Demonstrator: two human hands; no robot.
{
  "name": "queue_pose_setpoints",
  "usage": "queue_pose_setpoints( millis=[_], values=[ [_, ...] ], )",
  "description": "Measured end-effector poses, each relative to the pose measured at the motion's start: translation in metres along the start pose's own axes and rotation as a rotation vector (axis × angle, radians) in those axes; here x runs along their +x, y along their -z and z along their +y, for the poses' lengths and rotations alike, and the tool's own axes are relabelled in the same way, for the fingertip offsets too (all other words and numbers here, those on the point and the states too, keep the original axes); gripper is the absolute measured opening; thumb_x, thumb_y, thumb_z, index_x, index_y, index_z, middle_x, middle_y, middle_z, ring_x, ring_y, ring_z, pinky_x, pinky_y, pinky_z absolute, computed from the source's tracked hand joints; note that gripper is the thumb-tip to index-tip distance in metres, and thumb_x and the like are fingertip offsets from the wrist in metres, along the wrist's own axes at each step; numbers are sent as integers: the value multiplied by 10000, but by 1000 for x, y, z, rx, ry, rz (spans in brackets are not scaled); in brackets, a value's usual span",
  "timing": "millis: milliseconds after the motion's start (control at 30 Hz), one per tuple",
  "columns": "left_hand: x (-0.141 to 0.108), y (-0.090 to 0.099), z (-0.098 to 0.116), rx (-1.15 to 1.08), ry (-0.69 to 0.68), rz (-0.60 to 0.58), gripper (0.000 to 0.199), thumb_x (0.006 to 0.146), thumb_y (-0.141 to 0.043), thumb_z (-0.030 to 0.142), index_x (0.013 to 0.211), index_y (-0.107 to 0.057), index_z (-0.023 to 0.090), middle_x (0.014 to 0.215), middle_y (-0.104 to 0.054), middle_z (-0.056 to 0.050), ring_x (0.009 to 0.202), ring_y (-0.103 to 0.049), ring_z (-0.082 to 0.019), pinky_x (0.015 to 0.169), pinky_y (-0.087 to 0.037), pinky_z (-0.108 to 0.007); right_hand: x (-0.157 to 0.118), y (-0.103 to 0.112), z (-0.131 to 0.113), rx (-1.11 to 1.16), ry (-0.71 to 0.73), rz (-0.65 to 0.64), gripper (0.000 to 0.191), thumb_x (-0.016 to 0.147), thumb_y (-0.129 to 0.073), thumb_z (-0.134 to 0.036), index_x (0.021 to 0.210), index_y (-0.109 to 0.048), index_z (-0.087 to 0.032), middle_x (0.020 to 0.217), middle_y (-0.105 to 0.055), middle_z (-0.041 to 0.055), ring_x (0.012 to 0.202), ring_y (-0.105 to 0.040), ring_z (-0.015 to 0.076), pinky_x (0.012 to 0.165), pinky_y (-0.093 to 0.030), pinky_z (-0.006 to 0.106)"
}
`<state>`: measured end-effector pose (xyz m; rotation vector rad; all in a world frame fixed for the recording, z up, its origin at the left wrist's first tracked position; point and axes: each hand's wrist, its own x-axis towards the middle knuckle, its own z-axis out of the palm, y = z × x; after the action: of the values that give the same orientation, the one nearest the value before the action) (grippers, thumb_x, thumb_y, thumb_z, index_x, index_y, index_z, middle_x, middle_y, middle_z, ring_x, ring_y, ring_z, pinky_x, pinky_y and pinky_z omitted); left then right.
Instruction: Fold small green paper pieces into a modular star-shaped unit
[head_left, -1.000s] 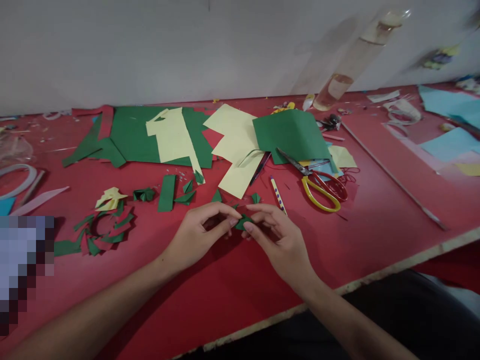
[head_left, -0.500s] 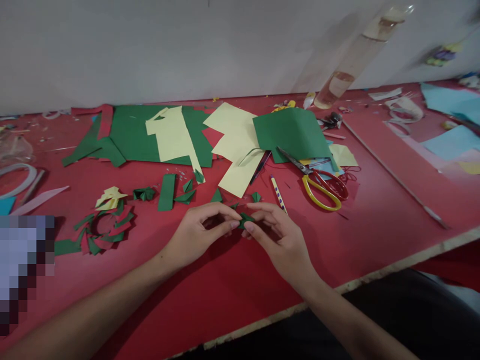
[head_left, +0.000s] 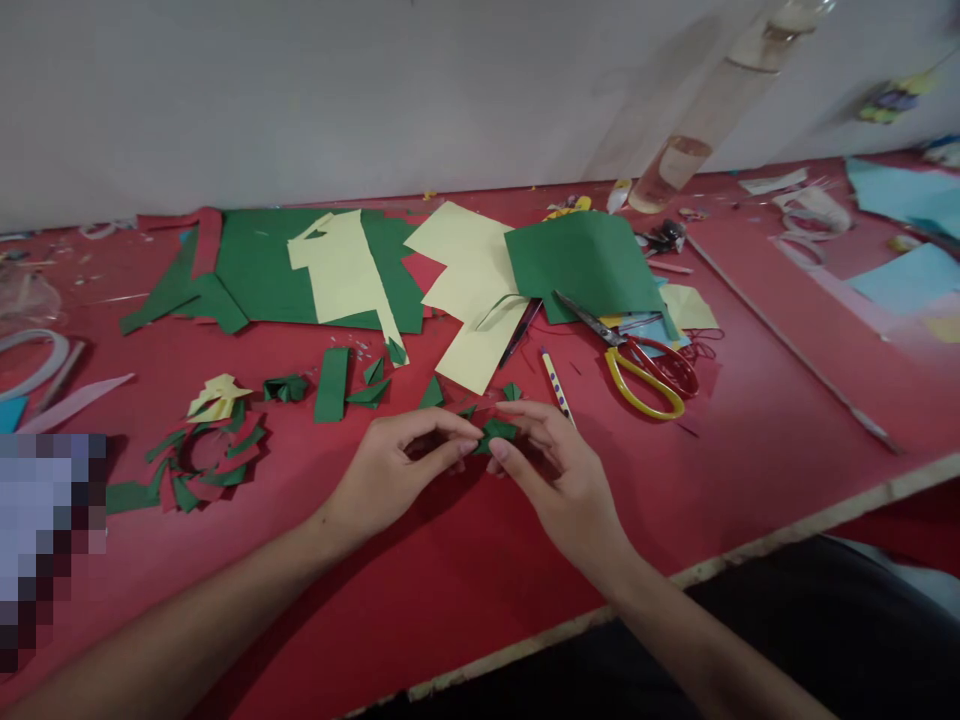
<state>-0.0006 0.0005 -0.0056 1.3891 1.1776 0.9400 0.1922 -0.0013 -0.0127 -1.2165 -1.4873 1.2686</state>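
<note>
Between my two hands is a small piece of folded green paper (head_left: 496, 432), held just above the red table (head_left: 420, 590). My left hand (head_left: 409, 460) pinches its left side between thumb and fingertips. On the other side, my right hand (head_left: 559, 465) has thumb and fingers closed around its right edge; part of the paper is hidden by the fingers. Behind the hands lie several small folded green pieces (head_left: 370, 393) and a green paper strip (head_left: 331, 385). A ring of folded red and green paper (head_left: 240, 460) rests to the left, touching a yellow folded piece (head_left: 217, 398).
Scissors with red and yellow handles (head_left: 645, 385) lie right of a spotted pen (head_left: 556, 385). Green sheets (head_left: 255, 260) and cream paper (head_left: 469, 260) cover the back. A tall clear bottle (head_left: 694, 140) stands by the wall. White tape (head_left: 56, 370) is at far left.
More of the green paper shows between my fingers now, its top face turned up toward me. Both hands stay in nearly the same place.
</note>
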Motion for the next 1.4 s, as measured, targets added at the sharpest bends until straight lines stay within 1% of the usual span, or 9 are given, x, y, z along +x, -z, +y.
queue_pose_setpoints(
  millis=[100,267,467,700,900,1000,1133,1300,1400],
  values=[
    [-1,0,-2,30,-2,-29,94,918,-668,225,962,-749,207,868,-758,-5,724,-679,-111,706,-539,-214,1,0,1,-4,6,19,205,943,-646,-271,1146,-620,-256,761,-645,-36,699,-683,142,705,-570,303],
    [-1,1,-3,96,14,-19,100,913,-686,272,978,-747,227,937,-761,-8,856,-693,-143,759,-524,-236,2,2,1,19,-13,42,170,938,-660,-247,1106,-636,-254,733,-627,-48,671,-663,124,696,-550,286],
    [-1,0,-2,135,-6,-10,82,936,-657,276,939,-720,224,863,-733,11,765,-654,-124,696,-488,-228,2,2,1,15,-23,52,132,939,-664,-281,1062,-645,-238,724,-609,-41,637,-652,126,646,-538,285],
    [-2,-1,-4,196,-43,17,86,945,-655,298,932,-713,235,857,-729,29,756,-643,-114,675,-467,-212,4,1,5,-7,-11,69,117,936,-668,-261,1049,-647,-242,704,-595,-53,628,-648,114,640,-515,267],
    [-4,0,-5,167,-44,20,88,949,-647,310,932,-698,240,858,-729,33,775,-664,-120,694,-488,-210,4,-2,5,-9,14,60,97,946,-657,-248,1042,-647,-262,689,-587,-64,622,-636,101,634,-511,248],
    [-4,2,-7,149,-59,11,102,962,-625,315,959,-697,242,880,-728,22,806,-677,-129,708,-499,-220,6,-3,6,-4,14,51,101,947,-652,-238,1045,-645,-261,695,-586,-64,629,-634,100,636,-506,249],
    [-3,3,-8,168,-110,-24,144,986,-580,309,1041,-697,247,978,-718,-3,846,-669,-135,732,-501,-241,9,-6,7,6,25,51,121,943,-646,-233,1063,-632,-246,696,-578,-65,624,-633,104,632,-503,258],
    [-2,5,-6,169,-96,-65,203,1010,-527,344,1068,-695,245,979,-714,-9,823,-651,-135,719,-498,-253,10,-10,7,29,42,51,105,939,-627,-220,1044,-634,-227,714,-608,-52,617,-641,109,626,-524,263],
    [-1,5,-6,160,-85,-64,187,1000,-547,342,1066,-691,242,1004,-720,-8,861,-659,-139,744,-503,-250,11,-11,6,42,39,50,98,932,-629,-215,1028,-643,-225,734,-624,-48,615,-642,104,631,-533,258]
  ],
)
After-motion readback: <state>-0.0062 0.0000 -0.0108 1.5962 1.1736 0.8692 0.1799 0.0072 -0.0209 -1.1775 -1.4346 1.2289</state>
